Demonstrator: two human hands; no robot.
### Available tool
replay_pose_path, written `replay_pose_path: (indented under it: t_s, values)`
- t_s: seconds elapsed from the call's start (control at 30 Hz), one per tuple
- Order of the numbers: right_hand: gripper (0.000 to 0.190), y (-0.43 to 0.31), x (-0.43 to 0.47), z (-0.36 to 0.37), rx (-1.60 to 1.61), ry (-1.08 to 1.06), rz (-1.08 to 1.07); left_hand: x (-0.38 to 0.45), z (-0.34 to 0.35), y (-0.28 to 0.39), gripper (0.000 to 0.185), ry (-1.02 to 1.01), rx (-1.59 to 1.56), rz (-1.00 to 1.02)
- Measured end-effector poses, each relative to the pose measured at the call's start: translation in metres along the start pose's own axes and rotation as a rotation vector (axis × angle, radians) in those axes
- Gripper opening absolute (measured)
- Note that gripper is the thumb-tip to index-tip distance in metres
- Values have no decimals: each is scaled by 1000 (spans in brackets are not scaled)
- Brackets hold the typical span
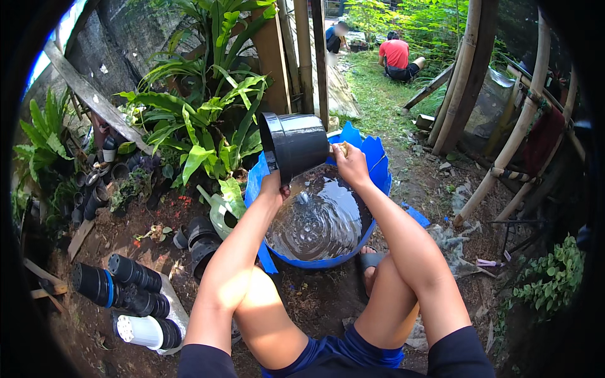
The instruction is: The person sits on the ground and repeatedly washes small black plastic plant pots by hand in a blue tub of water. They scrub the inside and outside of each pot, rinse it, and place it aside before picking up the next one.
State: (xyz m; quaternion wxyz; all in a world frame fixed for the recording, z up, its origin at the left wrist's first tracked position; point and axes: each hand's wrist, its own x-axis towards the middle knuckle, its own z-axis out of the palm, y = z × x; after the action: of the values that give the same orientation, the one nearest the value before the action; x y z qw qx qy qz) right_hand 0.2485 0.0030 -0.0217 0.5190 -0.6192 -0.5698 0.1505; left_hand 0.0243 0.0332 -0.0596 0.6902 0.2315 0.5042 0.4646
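A wet black plastic plant pot (pixel 305 141) is tilted on its side above a blue plastic tub (pixel 378 163) with a jagged rim. My left hand (pixel 274 188) grips the pot at its rim, on the left. At the pot's right end, my right hand (pixel 350 163) holds a small tan thing (pixel 341 149), perhaps a sponge, against or near the base. Murky water (pixel 314 222) with round ripples lies in the tub below the pot.
Stacked black pots (pixel 134 273) and a white pot (pixel 141 331) lie at lower left. A pale green watering can (pixel 221 212) and more black pots (pixel 201 238) stand left of the tub. Bamboo poles (pixel 515 127) rise at right. Two people (pixel 394 53) sit or crouch farther off.
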Motion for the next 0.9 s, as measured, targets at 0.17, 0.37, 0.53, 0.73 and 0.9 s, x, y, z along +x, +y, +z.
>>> replay_pose_path:
  t_s: [0.17, 0.37, 0.53, 0.73, 0.9]
  values:
    - [40, 66, -2, 27, -399, -285, 86, -7, -16, 10, 32, 62, 80, 141]
    - [43, 153, -50, 105, -439, -531, 470, -16, -18, 19, 26, 150, 257, 227]
    - [53, 212, -145, 165, -450, -698, 612, -12, -18, 14, 25, 93, 309, 422]
    - [49, 226, -182, 174, -690, -1202, 319, -17, -19, 15, 28, 63, 375, 456]
    - [45, 178, -134, 139, -711, -1181, 329, -19, -23, 15, 28, 143, 480, 384]
